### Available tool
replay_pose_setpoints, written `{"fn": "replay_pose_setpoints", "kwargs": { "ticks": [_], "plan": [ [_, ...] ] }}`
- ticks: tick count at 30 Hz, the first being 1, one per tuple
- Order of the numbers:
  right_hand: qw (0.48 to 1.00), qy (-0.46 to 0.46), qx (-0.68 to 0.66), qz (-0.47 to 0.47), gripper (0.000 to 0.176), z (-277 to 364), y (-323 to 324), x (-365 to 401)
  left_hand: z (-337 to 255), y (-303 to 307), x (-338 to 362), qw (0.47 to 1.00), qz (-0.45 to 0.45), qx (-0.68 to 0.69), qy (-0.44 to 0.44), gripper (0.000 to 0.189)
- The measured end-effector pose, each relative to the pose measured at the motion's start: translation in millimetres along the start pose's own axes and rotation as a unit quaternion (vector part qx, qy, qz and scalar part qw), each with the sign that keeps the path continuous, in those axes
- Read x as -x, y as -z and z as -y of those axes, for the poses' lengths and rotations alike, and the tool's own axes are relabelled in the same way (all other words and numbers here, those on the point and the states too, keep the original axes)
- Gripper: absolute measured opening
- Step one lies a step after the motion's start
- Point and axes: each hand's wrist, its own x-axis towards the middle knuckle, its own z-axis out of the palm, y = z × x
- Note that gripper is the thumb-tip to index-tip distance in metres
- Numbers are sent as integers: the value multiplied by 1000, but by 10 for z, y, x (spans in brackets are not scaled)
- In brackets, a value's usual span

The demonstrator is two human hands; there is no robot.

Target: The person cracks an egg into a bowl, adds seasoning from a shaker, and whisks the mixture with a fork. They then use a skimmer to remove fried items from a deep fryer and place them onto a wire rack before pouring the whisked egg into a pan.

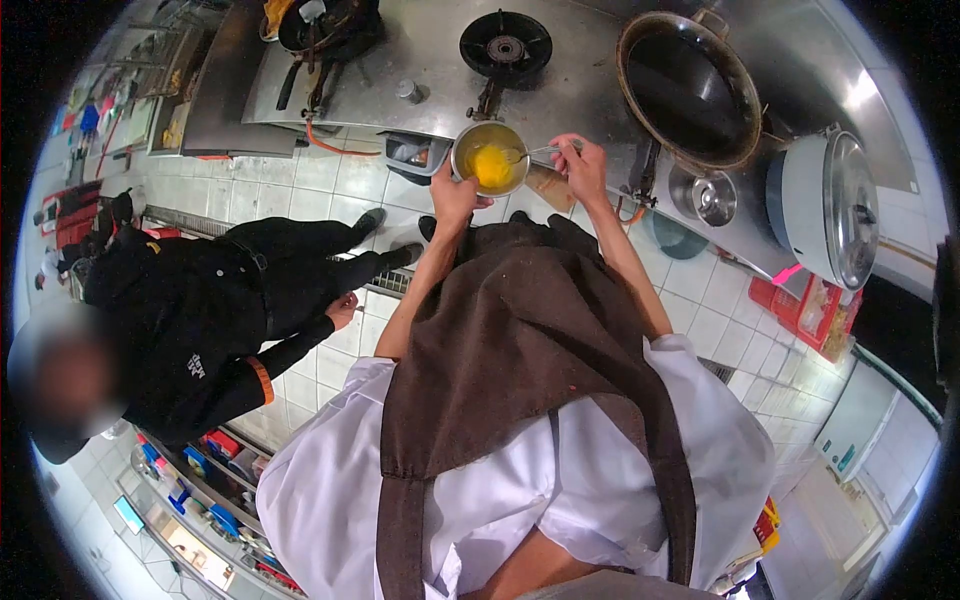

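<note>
My left hand [456, 198] grips the near left rim of a round metal bowl [462, 160], its fingers wrapped around the side. Yellow beaten egg [490, 166] lies inside the bowl. From the right, my right hand [583, 166] is closed on the handle of a metal fork or whisk [540, 151], whose exact shape is too small to tell. The tool's far end dips into the egg. Both hands are over the front edge of the steel counter.
A gas burner [506, 47] is beyond the bowl. At the right are a large wok of dark liquid [690, 90], a small metal bowl [714, 198] and a lidded pot [806, 200]. A black pan [335, 28] sits back left. A person in black [190, 285] stands left.
</note>
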Motion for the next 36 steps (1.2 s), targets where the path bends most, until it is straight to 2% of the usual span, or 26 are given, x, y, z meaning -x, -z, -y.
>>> {"fn": "replay_pose_setpoints", "kwargs": {
  "ticks": [2,5,7,11,14,16,18,20,22,25,29,31,32,34,36],
  "plan": [
    [999,-14,34,15,24,-41,21,37,94,1,-27,1000,-5,21,-10,55],
    [998,30,30,-41,25,-83,-4,49,9,-6,17,1000,-12,4,6,55],
    [1000,-12,-13,1,24,-27,-2,76,-4,-8,44,1000,-4,2,9,55],
    [1000,-10,25,6,22,-86,4,74,107,24,-39,1000,-3,5,4,54],
    [998,33,43,-43,24,-73,-37,84,-85,-11,68,1000,-7,1,14,55],
    [1000,4,-13,-14,25,-58,-22,117,-27,14,73,1000,0,0,27,56],
    [1000,-1,-1,0,25,-59,-10,55,-17,29,6,999,10,-3,34,56],
    [1000,-13,14,14,24,-90,2,91,30,19,2,1000,0,20,18,56],
    [999,14,8,-47,24,-64,-45,86,0,3,13,1000,-3,18,11,55],
    [1000,-19,-1,1,24,-58,4,69,-19,1,54,1000,0,23,13,53],
    [999,-6,29,-29,25,-89,-33,111,29,-3,-7,999,-10,36,-8,48],
    [995,16,-72,-60,25,-102,-69,96,-91,-23,37,1000,-6,29,9,48],
    [995,17,-72,-60,25,-104,-52,73,-136,-20,57,999,-1,20,29,48],
    [1000,-13,-13,20,25,-111,7,59,-70,3,60,999,-4,27,39,49],
    [1000,-4,9,-12,25,-82,-20,52,-71,-4,-6,999,-6,36,39,50]
  ]
}}
